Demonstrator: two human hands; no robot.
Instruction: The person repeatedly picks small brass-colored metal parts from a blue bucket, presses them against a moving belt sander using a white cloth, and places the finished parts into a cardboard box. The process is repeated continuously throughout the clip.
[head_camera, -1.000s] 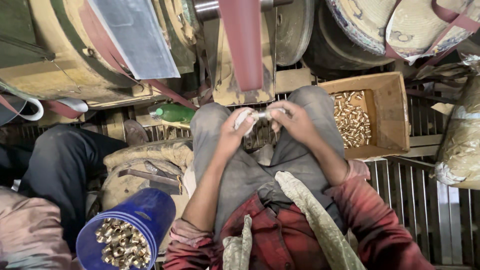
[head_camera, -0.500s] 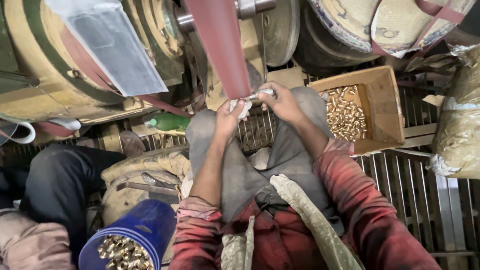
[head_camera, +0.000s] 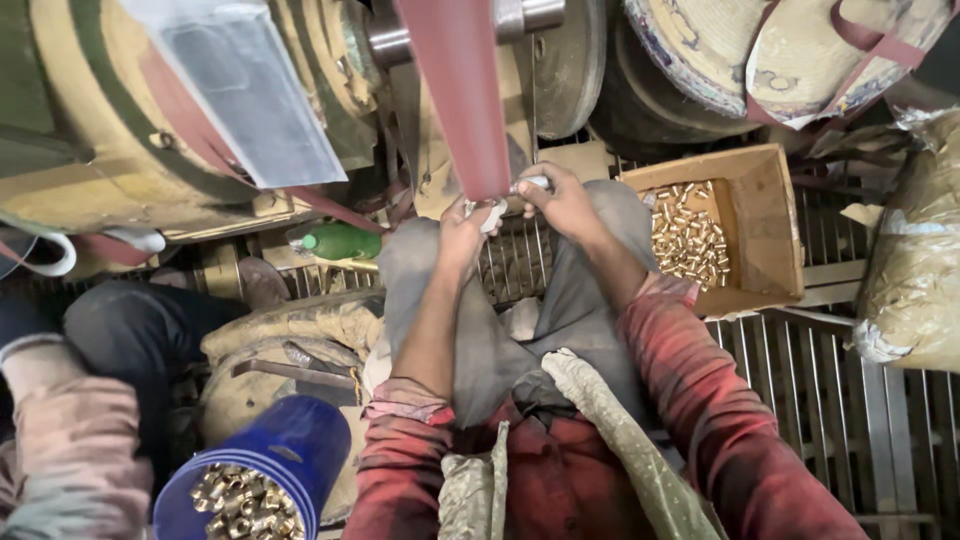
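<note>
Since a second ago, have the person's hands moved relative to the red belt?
Yes. The left hand and right hand have gone forward from above the knees to the lower end of the red belt, pressing a small metal piece against it.

Both arms stretched forward from the torso toward twelve o'clock, converging above the knees. Left forearm bare, sleeve pushed back to the elbow, running straight from six up to twelve. Left hand (head_camera: 462, 222) closed, knuckles up, fingers curled inward, white wrapping on the fingertips. Right arm sleeved in faded red to the mid-forearm, angled from five o'clock toward eleven. Right hand (head_camera: 562, 198) just beside the left, at its two o'clock, back of the hand up, fingers pinched shut, one wrapped fingertip at its eleven o'clock. Hands near, barely apart.
</note>
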